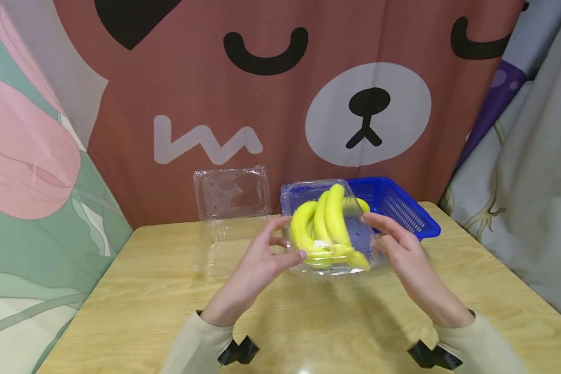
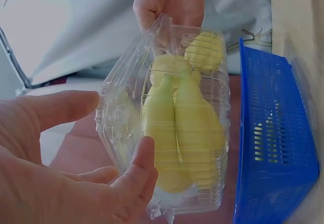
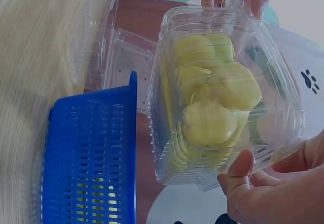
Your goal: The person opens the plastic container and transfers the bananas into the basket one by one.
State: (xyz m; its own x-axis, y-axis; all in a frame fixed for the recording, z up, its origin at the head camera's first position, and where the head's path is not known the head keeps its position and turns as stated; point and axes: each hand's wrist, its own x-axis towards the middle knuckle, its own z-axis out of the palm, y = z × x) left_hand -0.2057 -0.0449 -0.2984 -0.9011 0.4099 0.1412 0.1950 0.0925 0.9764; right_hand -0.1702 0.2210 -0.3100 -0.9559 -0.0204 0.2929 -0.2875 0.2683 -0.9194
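Observation:
Between both hands, a clear plastic clamshell box (image 1: 359,234) is held up above the table, its lid folded over. Several yellow bananas (image 1: 335,215) lie inside it, and they show through the ribbed wall in both wrist views. My left hand (image 1: 266,254) grips the box's left side, thumb at the near edge and fingers along the side. On the opposite side, my right hand (image 1: 404,254) pinches the rim between thumb and fingers. In the right wrist view the right thumb and fingertips (image 3: 242,164) press on the box's lower edge.
A blue slotted basket (image 1: 402,205) stands behind the box at the right, with yellow visible through its slots. At the back left, a second clear clamshell (image 1: 234,195) stands with its lid raised. A curtain with a bear print (image 1: 285,98) hangs behind the wooden table (image 1: 159,291).

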